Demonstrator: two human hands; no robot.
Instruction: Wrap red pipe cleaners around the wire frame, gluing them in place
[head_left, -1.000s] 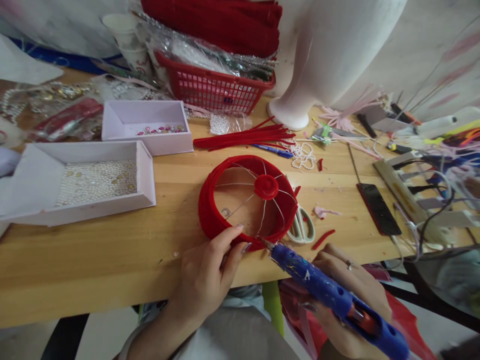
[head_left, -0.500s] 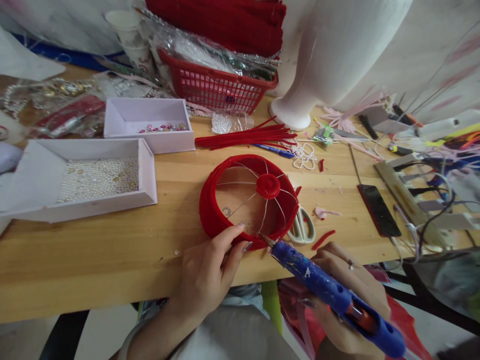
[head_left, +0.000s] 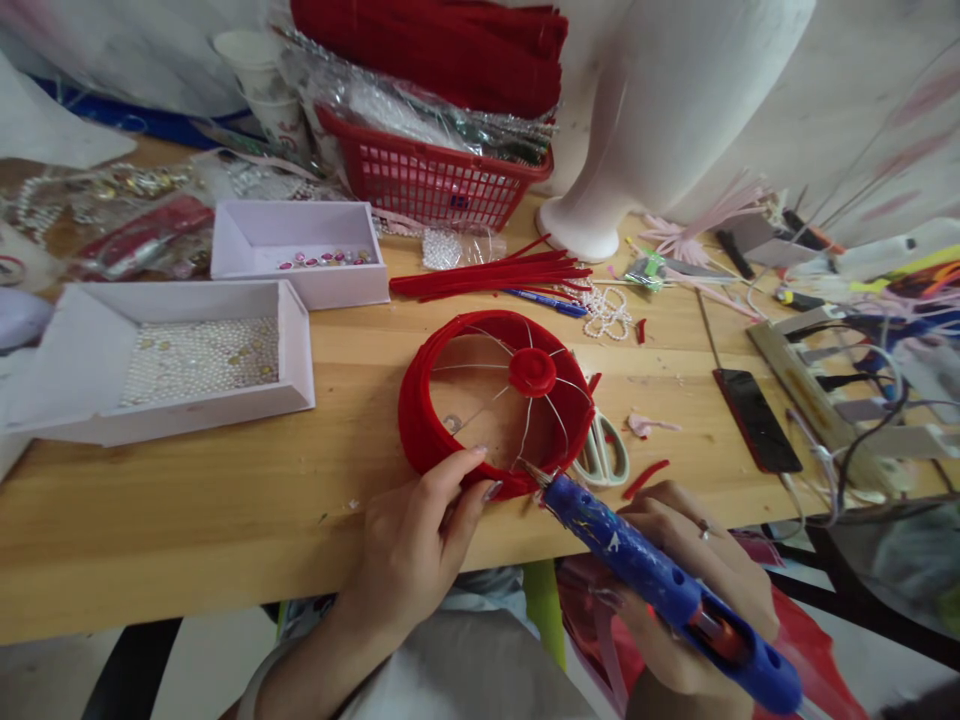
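A round red fuzzy frame (head_left: 424, 415), with thin wires running like spokes to a red disc (head_left: 532, 372), rests tilted on the table. My left hand (head_left: 420, 535) pinches its near rim between thumb and fingers. In my right hand (head_left: 697, 580) is a blue hot glue gun (head_left: 622, 545), smudged with dried glue. Its metal nozzle meets the near rim just right of my left thumb, by the end of one wire. Pale-handled scissors (head_left: 606, 450) lie beside the frame, partly hidden by it.
Two white boxes (head_left: 300, 400) with beads and gems stand at left. Behind are a red basket (head_left: 442, 180), red fuzzy stems (head_left: 487, 275), a blue pen (head_left: 547, 302) and a white stand (head_left: 592, 225). A phone (head_left: 757, 420) and a power strip (head_left: 825, 410) with cables lie at right.
Hardly anything differs. The glue gun's nozzle stays at the near rim, with a very slight shift, and my left hand keeps its grip in the same place.
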